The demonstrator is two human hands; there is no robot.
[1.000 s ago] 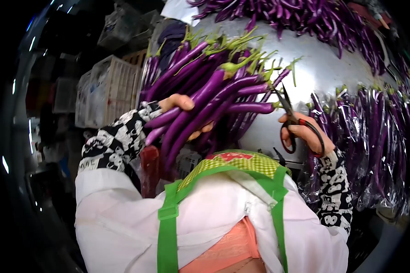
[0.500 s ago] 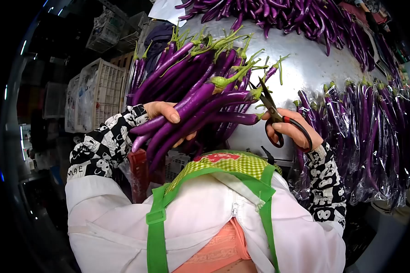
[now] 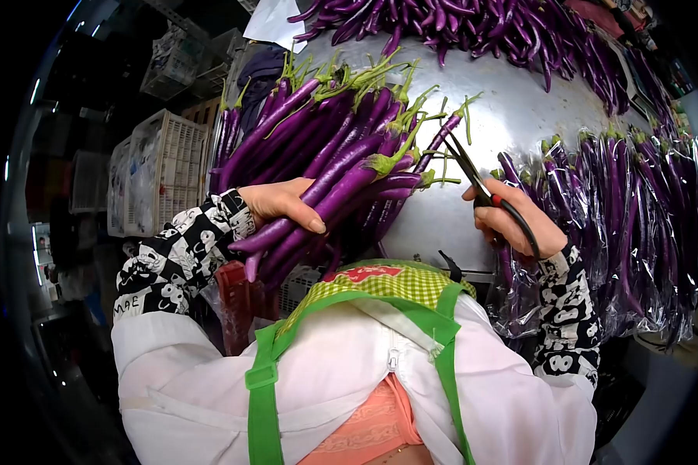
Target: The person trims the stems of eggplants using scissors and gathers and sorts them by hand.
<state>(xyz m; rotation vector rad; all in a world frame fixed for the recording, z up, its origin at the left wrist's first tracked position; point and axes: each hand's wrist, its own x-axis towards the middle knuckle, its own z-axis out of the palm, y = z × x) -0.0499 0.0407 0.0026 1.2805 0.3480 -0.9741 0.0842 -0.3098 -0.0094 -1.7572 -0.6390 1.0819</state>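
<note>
Several long purple eggplants [image 3: 347,186] are gripped in my left hand [image 3: 283,205], thumb across the top, their green stem ends pointing right. Beneath and behind them a heap of loose eggplants [image 3: 302,136] lies on the metal table, stems toward the far side. My right hand [image 3: 516,217] is closed round the handles of a pair of scissors [image 3: 473,174] with black and red grips. The blades point up and to the left, apart from the stems of the held bunch. Part of the handle loops is hidden by my fingers.
Eggplants in clear plastic bags [image 3: 613,225] lie at the right. A large pile of eggplants [image 3: 473,31] covers the far edge of the metal table [image 3: 512,105]. White plastic crates [image 3: 163,167] stand at the left, and a red crate edge [image 3: 234,306] shows near my body.
My right hand with the scissors has moved right, away from the stems. The held eggplants have turned and shifted within my left hand, and one long stem now stretches out to the right.
</note>
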